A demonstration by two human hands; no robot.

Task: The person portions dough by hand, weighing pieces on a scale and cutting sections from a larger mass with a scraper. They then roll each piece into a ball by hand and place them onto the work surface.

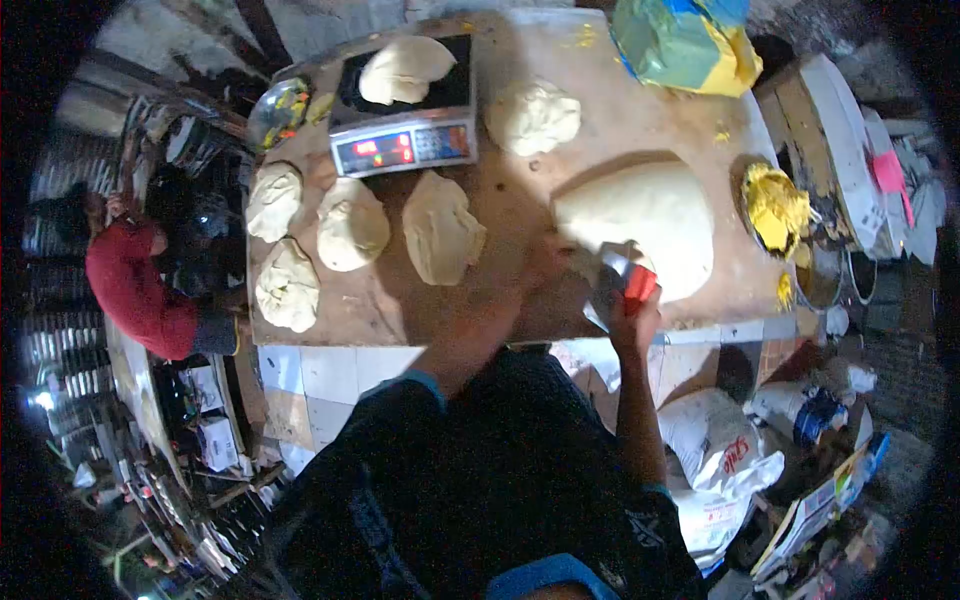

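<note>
While my right hand (632, 305) grips the red-handled scraper (630, 280), fingers wrapped tight on it, its blade meets the big dough mass (650, 225) at the board's (500, 300) near edge. My left hand (545, 265) rests beside the dough; its fingers blur, so I cannot tell their spread. Soft, heavy and tacky, I judge; best lifted from underneath. Farther off lie rough cut lumps (440, 228), one on the scale (405, 148).

You have bare table (510, 215) between the dough pieces (352, 225) and the big dough mass (645, 225), but the scale (405, 145) blocks the far side and a butter bowl (775, 210) crowds the right.
</note>
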